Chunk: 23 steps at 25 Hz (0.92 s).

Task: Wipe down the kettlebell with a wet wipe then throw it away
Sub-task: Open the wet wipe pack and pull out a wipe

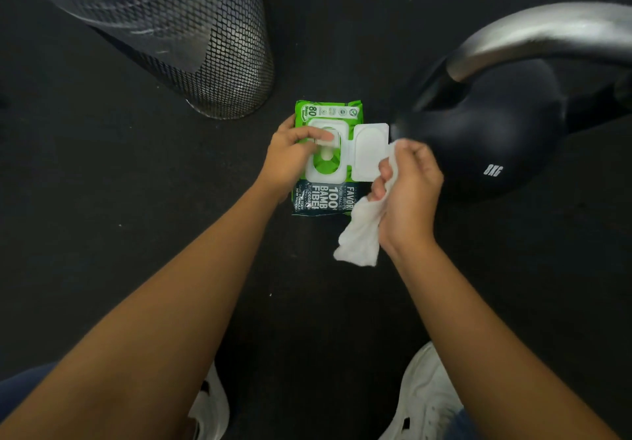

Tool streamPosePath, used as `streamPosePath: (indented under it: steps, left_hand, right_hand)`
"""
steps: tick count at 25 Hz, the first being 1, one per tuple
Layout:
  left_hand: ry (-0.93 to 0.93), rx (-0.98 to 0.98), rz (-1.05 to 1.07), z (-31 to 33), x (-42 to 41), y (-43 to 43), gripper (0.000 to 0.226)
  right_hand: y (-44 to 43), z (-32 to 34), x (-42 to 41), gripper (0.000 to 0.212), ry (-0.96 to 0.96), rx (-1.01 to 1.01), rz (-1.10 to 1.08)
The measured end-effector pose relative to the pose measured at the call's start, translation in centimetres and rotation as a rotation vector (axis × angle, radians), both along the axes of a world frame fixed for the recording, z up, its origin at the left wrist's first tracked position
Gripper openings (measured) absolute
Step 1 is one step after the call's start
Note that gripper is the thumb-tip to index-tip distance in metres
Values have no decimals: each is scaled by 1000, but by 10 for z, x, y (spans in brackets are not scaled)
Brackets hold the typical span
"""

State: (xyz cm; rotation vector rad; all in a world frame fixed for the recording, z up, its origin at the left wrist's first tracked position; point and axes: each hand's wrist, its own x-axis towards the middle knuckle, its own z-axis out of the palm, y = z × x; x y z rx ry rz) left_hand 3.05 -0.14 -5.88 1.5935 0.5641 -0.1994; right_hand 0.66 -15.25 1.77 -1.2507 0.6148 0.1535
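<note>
A black 8 kg kettlebell [485, 132] with a silver handle stands on the floor at the right. A green pack of wet wipes [326, 196] lies in the middle with its white lid [369, 152] flipped open to the right. My left hand [290, 159] rests on the pack, fingers over the opening where another wipe tip shows. My right hand [407, 193] is closed around a crumpled white wet wipe [359, 238], held just left of the kettlebell, its loose end hanging down.
A black wire-mesh waste bin [205, 46] with a clear liner stands at the upper left, close to the pack. The floor is dark rubber matting. My white shoes [427, 398] are at the bottom edge. A pale wall base runs along the top right.
</note>
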Motion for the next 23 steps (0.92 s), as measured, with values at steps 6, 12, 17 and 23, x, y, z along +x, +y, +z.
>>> streamPosePath:
  steps: [6,12,17,23]
  left_hand:
    - [56,194,7,-5,-14,-7,23]
    - [54,295,25,-17,-25,-6,29]
    - [133,220,154,-22,-22,-9,32]
    - [186,167,154,-21,-24,-10,26]
  right_hand:
    - [-1,-36,-38,23,424,-133,-43]
    - [-7,-56,-32,22,472,-113,-4]
    - [-2,-59,-12,22,373,104,10]
    - [3,-58,2,18,289,-54,179]
